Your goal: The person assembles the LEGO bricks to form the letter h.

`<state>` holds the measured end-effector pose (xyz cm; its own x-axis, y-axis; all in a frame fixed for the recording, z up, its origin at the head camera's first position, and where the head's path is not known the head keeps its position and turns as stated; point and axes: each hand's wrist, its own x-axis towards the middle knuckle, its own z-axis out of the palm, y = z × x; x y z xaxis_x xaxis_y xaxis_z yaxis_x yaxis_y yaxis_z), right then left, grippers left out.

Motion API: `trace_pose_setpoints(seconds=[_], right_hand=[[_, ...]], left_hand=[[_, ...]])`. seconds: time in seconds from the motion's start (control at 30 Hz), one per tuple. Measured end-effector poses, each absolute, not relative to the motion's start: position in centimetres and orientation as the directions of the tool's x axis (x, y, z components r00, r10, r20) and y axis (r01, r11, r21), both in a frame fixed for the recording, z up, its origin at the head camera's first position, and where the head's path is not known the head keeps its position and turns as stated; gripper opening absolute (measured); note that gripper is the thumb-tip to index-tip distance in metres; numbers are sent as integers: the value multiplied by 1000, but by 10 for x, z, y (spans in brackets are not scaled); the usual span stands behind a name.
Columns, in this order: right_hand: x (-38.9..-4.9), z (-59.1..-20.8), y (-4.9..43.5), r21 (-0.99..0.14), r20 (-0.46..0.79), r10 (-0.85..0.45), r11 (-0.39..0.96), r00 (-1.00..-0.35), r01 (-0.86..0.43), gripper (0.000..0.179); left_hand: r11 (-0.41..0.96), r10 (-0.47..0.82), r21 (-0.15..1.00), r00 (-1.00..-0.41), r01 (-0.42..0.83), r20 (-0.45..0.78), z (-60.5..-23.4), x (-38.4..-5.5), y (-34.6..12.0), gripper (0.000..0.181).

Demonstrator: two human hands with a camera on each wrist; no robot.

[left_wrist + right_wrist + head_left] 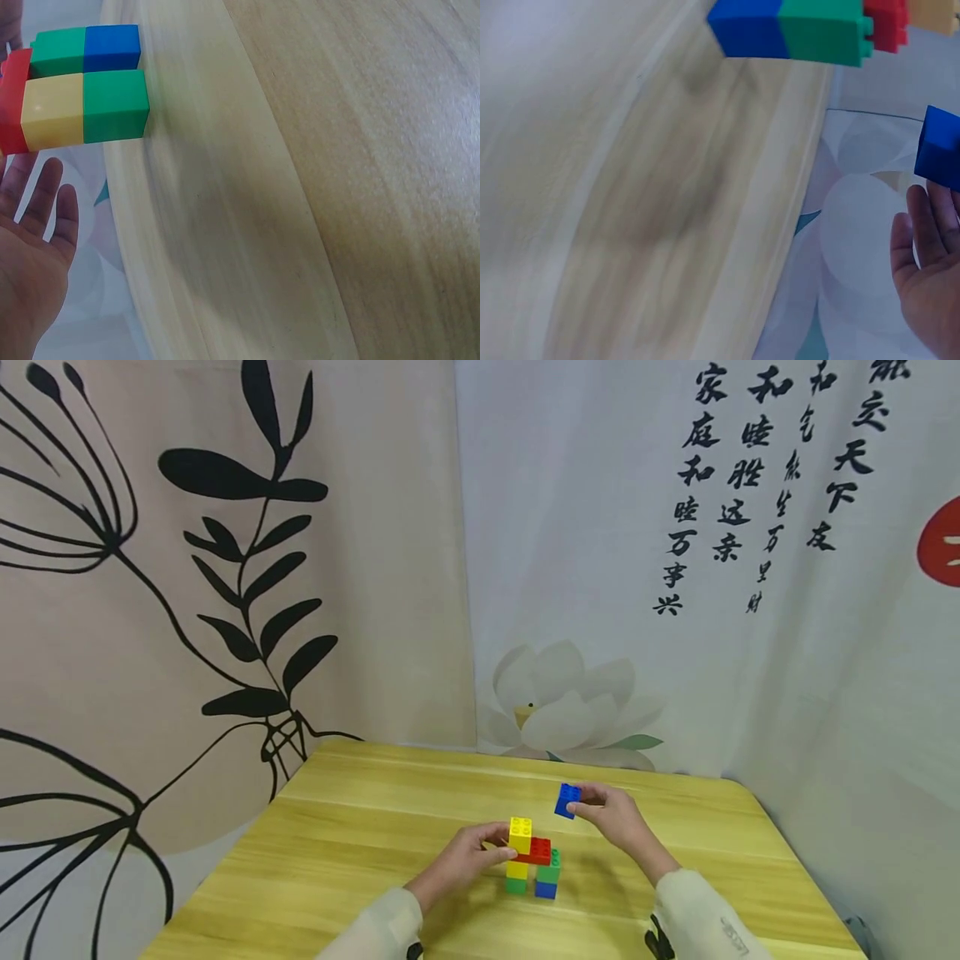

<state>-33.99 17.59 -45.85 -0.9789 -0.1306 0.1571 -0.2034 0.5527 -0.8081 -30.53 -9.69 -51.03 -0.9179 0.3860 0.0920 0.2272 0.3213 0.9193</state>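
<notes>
A small bridge of toy building blocks stands out in the head view. Its left column has a green block (516, 886) under a yellow block (517, 869), and its right column a blue block (546, 889) under a green block (553, 866). Across both columns lies a red block (539, 851), with another yellow block (521, 835) on its left end. My left hand (472, 856) pinches this upper yellow block near the red one. Up and right of the bridge, my right hand (611, 817) holds a separate blue block (567, 800) between thumb and fingers, apart from the bridge.
A wooden table (360, 827) lies under both hands, with rounded far corners. Behind it hangs a printed curtain (397, 568) with dark plants, a lotus and writing.
</notes>
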Motion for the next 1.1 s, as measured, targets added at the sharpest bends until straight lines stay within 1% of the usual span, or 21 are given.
trace_pose_setpoints(seconds=[0.27,0.4,0.67,0.9,1.1], right_hand=[[-336,-441,167,-819,169,-132,533,-977,-214,48],[-332,-434,159,-826,177,-151,515,-972,-231,46],[-322,-426,139,-845,187,-246,452,-951,-284,40],[-317,-424,130,-838,190,-311,442,-931,-319,39],[-316,-430,128,-838,179,-352,435,-919,-330,36]], left_hand=[[331,385,912,-917,242,104,-510,-307,-98,31],[333,383,912,-918,238,100,-512,-308,-97,32],[312,394,918,-912,246,110,-513,-307,-98,30],[305,398,921,-911,244,110,-509,-305,-98,31],[303,398,916,-908,263,129,-510,-304,-98,28]])
